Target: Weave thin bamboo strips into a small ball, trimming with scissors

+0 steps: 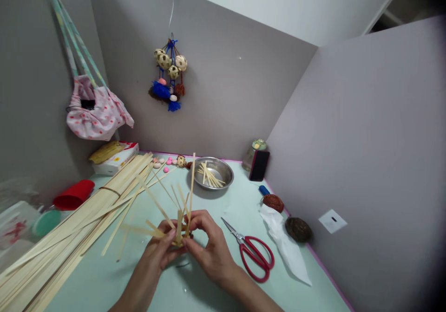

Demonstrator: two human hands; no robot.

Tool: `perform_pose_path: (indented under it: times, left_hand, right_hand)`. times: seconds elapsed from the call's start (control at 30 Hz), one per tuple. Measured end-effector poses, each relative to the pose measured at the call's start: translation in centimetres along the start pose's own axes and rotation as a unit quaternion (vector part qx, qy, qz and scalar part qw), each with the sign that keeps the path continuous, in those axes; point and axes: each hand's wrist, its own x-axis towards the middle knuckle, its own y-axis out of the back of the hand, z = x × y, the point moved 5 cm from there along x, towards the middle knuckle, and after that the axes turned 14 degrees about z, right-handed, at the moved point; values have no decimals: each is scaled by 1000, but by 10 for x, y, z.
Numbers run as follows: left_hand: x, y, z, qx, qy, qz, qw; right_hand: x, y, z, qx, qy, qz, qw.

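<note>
Between my two hands is a small piece of weaving (179, 230) made of pale flat strips, whose loose ends fan upward and to the left. My left hand (163, 244) grips its left side, the thumb pressed on the strips. On the other side my right hand (207, 240) pinches it between thumb and fingers. The palms hide part of the woven base. Just right of my right hand lie scissors (256, 256) with red handles, blades pointing up and left. A steel bowl (228, 176) holding several short strips stands beyond my hands.
Long pale strips (87, 224) lie in a bundle along the left. Yarn balls (298, 230), white tissue (285, 247), a phone (259, 165) and a jar (249, 156) line the right. A red cup (74, 196) is far left; woven balls (163, 61) hang on the wall.
</note>
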Motion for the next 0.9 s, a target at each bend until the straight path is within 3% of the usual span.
perform_pose_path:
  times: [0.2,0.4,0.47,0.67,0.77,0.9]
  left_hand:
    - [-2,1,4,-41,14,14,999]
    - [-3,9,7,-68,9,39,997]
    - [-5,8,12,-50,-2,38,998]
    - [-6,0,14,79,-43,-6,996]
    - [3,5,5,99,-84,15,991]
    - [12,6,-1,129,-122,-12,984]
  right_hand:
    - [-7,-3,-7,-28,76,-22,996]
    - [-12,-8,-10,-69,72,-61,993]
    - [-8,-6,-13,-31,47,-73,996]
    - [6,6,4,125,-139,-43,981]
    - [9,9,6,115,-134,-35,984]
    - [11,11,-2,98,-119,-47,987]
